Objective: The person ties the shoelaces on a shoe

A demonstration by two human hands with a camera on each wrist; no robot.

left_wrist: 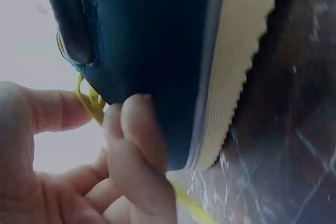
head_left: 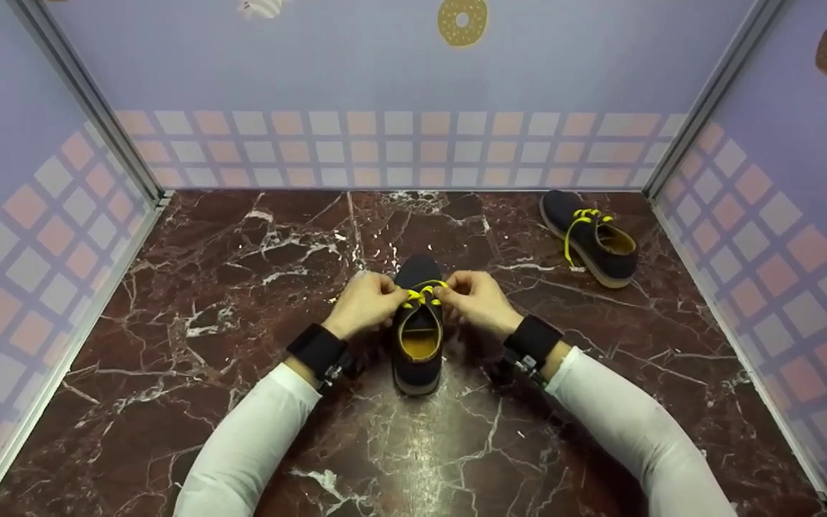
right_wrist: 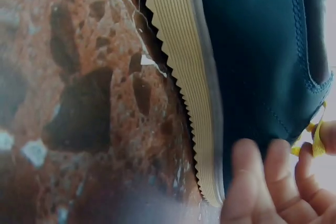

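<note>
A dark low shoe [head_left: 417, 377] with a yellow insole stands upright on the marbled surface, toe pointing away from me. Across its front runs a yellow shoelace [head_left: 428, 293]. From the left side, my left hand [head_left: 365, 307] pinches the lace between thumb and forefinger; in the left wrist view a lace strand [left_wrist: 194, 208] also hangs below the fingers. My right hand [head_left: 484, 303] pinches the lace from the other side. In the right wrist view, the other fingers [right_wrist: 247, 177] lie close along the shoe's dark side, above its ridged pale sole [right_wrist: 186, 66].
A matching dark shoe [head_left: 600, 253] with yellow laces stands at the back right, one lace hanging over its side. Panels with pastel squares [head_left: 399, 151] enclose the dark red marbled surface [head_left: 241, 287] at the back, left and right.
</note>
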